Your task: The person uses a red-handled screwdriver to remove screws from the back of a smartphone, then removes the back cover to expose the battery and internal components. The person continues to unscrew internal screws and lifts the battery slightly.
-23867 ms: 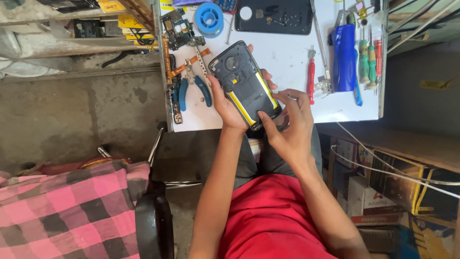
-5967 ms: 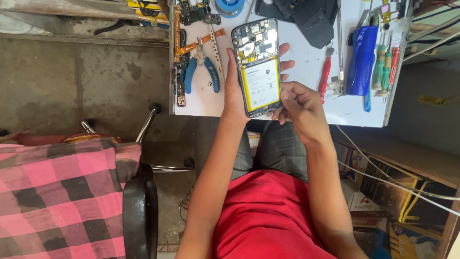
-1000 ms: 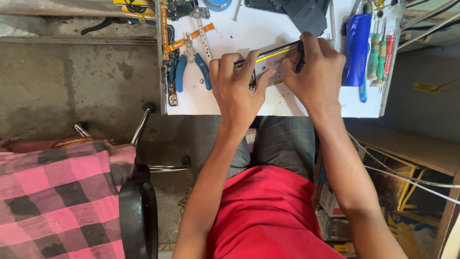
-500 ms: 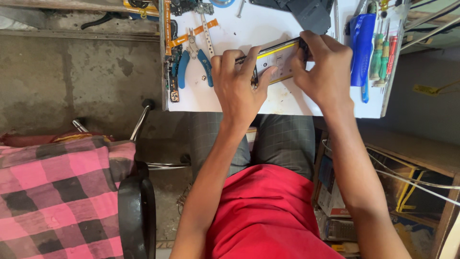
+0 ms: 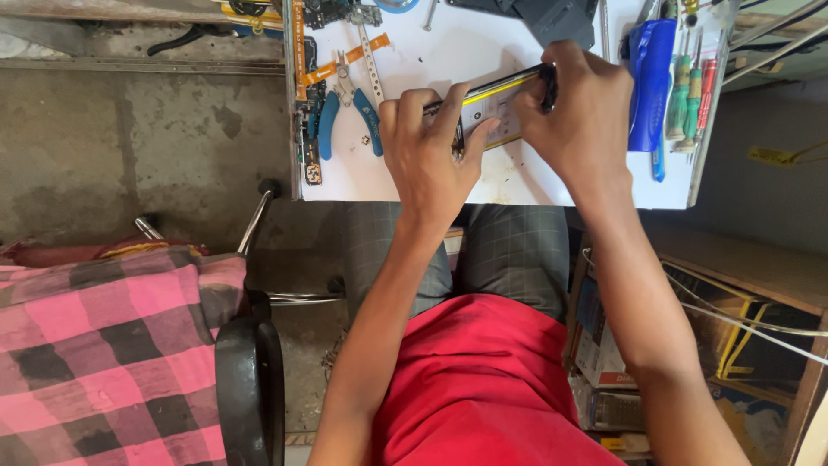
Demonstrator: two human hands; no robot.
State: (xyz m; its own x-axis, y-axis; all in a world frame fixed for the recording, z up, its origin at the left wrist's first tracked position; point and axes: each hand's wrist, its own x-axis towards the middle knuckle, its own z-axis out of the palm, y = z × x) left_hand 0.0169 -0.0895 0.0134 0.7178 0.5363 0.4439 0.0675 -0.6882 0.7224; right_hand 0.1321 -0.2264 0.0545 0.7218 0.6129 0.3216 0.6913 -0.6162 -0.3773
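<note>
An opened smartphone (image 5: 496,108) with a black frame and a yellow-edged battery is held sideways over the white table (image 5: 517,181), tilted on its long edge. My left hand (image 5: 429,151) grips its left end, fingers curled over the top and thumb against the inner face. At the right end, my right hand (image 5: 576,112) wraps around it, covering that end. Both hands are close together at the table's middle.
Blue-handled pliers (image 5: 348,108) and an orange flex strip (image 5: 341,62) lie at the table's left. A blue tool (image 5: 649,86) and several screwdrivers (image 5: 690,86) sit at the right. A dark phone cover (image 5: 552,15) is at the back. A black chair (image 5: 250,380) and a pink checked cloth (image 5: 95,345) are at the left.
The phone has stayed held sideways between both hands; the hands have shifted slightly on it. Six seconds ago it lay upright with its inside facing me.
</note>
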